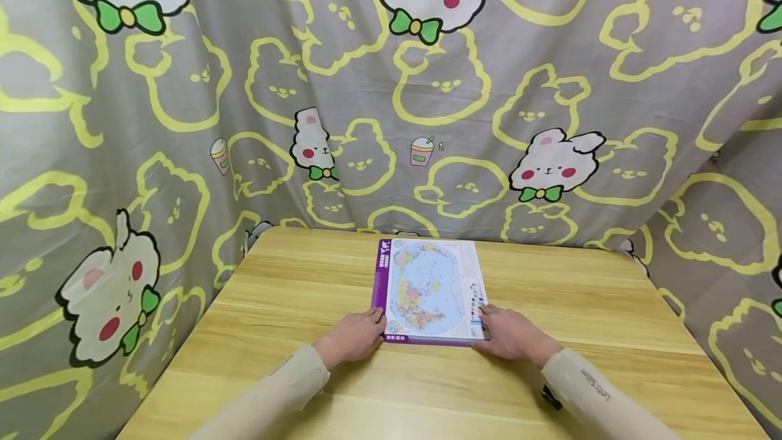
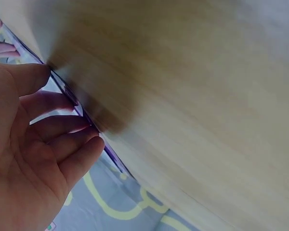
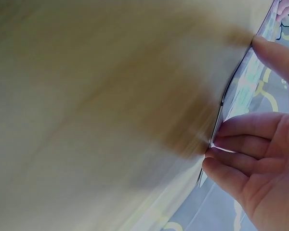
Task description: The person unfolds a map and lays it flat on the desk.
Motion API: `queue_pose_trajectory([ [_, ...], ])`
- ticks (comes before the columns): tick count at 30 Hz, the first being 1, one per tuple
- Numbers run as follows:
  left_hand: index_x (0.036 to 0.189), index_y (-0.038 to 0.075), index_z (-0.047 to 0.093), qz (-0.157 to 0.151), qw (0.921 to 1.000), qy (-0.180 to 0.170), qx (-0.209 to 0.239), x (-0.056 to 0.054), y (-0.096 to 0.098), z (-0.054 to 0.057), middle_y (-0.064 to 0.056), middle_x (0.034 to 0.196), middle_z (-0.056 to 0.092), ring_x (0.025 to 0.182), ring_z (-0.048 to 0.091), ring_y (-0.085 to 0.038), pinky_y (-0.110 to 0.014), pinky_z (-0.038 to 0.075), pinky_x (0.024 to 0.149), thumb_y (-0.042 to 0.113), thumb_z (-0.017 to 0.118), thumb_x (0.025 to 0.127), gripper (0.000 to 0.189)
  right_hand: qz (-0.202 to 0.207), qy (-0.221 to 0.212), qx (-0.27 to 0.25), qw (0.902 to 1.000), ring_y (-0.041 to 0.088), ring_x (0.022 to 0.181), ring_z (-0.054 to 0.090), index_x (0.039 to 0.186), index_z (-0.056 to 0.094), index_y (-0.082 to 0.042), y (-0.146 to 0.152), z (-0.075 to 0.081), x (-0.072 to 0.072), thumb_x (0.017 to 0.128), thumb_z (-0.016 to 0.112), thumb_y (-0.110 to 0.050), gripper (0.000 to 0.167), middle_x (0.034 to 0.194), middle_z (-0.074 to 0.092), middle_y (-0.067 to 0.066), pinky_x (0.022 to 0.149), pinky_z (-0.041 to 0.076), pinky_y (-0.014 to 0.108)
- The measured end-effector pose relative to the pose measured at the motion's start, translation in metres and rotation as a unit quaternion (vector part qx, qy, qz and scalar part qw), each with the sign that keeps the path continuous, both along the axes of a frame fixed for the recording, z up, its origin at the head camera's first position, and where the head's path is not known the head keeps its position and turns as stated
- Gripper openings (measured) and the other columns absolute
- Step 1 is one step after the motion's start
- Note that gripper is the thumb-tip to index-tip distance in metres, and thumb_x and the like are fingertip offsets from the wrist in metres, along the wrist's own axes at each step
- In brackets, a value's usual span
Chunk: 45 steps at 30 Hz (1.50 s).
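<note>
A flat rectangular world map board [image 1: 434, 290], with a purple strip down its left side and along its near edge, lies on the wooden table. At its near left corner is my left hand [image 1: 354, 335], fingertips against the left edge. My right hand [image 1: 513, 333] touches the near right corner, its thumb at the near edge and its fingers along the right side. Both wrist views show the board edge-on: lightly bent fingers [image 2: 72, 139] meet its thin purple edge on the left, and similar fingers [image 3: 245, 139] meet it on the right.
The wood-grain table [image 1: 275, 290] surrounds the board. A grey curtain [image 1: 379, 87] printed with yellow outlines and white cartoon animals hangs behind the table and on both sides. Beneath the right sleeve [image 1: 592, 386] shows a small black piece [image 1: 551, 397].
</note>
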<state>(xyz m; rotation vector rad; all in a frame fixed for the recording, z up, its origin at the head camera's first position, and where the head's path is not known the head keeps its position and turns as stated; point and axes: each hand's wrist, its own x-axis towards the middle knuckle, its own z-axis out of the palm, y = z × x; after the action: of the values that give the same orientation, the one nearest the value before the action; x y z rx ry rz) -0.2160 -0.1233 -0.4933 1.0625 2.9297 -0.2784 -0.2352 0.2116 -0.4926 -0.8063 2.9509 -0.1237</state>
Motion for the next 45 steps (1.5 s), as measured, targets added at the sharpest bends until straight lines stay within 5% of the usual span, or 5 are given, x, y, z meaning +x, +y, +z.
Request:
queue_pose_trajectory([
  [24, 0.130, -0.002, 0.053, -0.010, 0.9996, 0.014, 0.021, -0.004, -0.013, 0.002, -0.020, 0.134, 0.051, 0.124, 0.048, -0.032, -0.040, 0.040, 0.103, 0.030, 0.057, 0.093, 0.049, 0.003, -0.006, 0.011, 0.9999, 0.041, 0.115, 0.052, 0.124, 0.056, 0.010, -0.012, 0.000, -0.003, 0.083, 0.065, -0.052, 0.074, 0.131, 0.051, 0.026, 0.094, 0.045, 0.049],
  [45, 0.141, -0.009, 0.035, 0.047, 0.9950, -0.081, 0.035, -0.010, -0.011, 0.001, -0.027, 0.148, 0.027, 0.138, 0.024, -0.037, -0.043, 0.027, 0.111, 0.029, 0.040, 0.098, 0.057, 0.104, 0.049, -0.012, 0.9933, 0.034, 0.122, 0.049, 0.122, 0.060, 0.004, -0.052, 0.015, 0.002, 0.087, 0.064, -0.044, 0.060, 0.129, 0.055, 0.020, 0.098, 0.043, 0.045],
])
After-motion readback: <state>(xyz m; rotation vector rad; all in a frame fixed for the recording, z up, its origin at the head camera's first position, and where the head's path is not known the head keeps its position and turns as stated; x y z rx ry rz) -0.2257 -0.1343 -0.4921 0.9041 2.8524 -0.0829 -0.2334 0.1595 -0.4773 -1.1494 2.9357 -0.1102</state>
